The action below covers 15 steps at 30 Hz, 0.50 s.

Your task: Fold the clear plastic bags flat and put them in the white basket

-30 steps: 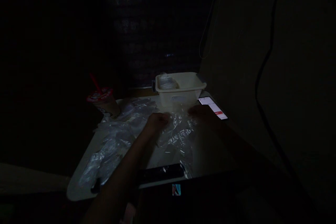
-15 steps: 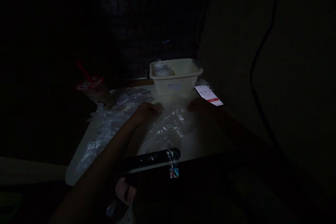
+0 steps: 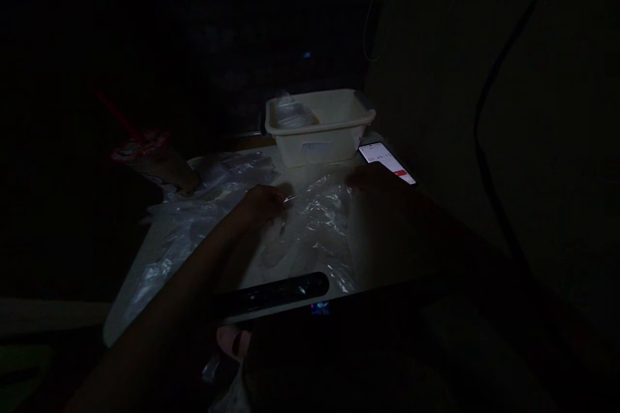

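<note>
A clear plastic bag (image 3: 322,213) stretches between my two hands over the white table (image 3: 371,251). My left hand (image 3: 265,202) is closed on its left edge, fingers pinched. At the upper right edge, my right hand (image 3: 365,177) is closed on the bag too, though its fingers are dim in the dark. Left of my left arm lies a spread of more clear plastic bags (image 3: 169,251). Just beyond the held bag stands a cream plastic tub (image 3: 317,147) with folded clear plastic (image 3: 293,113) inside.
A phone (image 3: 387,161) with a lit timer lies right of the tub. At the left stands a cup (image 3: 165,171) with a red straw. A dark rounded bar-like thing (image 3: 276,292) lies along the table's front edge. A dark cable (image 3: 479,135) hangs at the right.
The held bag now lies spread flatter and farther down the table's right part, its lower end off the dark bar. Both hands still hold it. The whole view has shifted slightly.
</note>
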Available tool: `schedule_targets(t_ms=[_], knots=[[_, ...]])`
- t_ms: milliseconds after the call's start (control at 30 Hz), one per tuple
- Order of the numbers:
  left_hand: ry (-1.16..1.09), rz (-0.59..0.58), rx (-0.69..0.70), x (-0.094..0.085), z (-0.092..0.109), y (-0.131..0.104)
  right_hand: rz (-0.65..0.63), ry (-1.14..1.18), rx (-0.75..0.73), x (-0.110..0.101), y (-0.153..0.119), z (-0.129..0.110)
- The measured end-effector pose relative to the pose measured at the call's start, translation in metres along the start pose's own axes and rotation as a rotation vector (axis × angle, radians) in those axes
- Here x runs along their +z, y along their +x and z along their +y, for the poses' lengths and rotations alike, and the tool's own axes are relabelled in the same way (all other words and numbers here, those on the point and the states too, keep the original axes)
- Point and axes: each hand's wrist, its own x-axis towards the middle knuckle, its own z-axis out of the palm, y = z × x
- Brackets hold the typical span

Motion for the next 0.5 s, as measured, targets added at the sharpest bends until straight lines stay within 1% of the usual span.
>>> schedule_targets(t_ms=[133,233,300,367,500], knots=[[0.032,0.022,-0.019,0.001,-0.001,0.004,0.100,0.035,0.044,-0.006,-0.004,-0.014],[0.039,0.054,0.002,0.000,0.002,0.004,0.183,0.101,0.052,-0.009,-0.010,-0.030],[0.034,0.095,0.031,-0.001,0.007,0.003,0.223,0.181,-0.017,-0.011,-0.013,-0.043],[0.031,0.157,0.091,-0.004,0.014,0.002,0.262,0.271,-0.137,-0.013,-0.017,-0.057],[-0.012,0.330,0.321,-0.010,0.033,-0.002,0.362,0.361,-0.361,-0.019,-0.028,-0.085]])
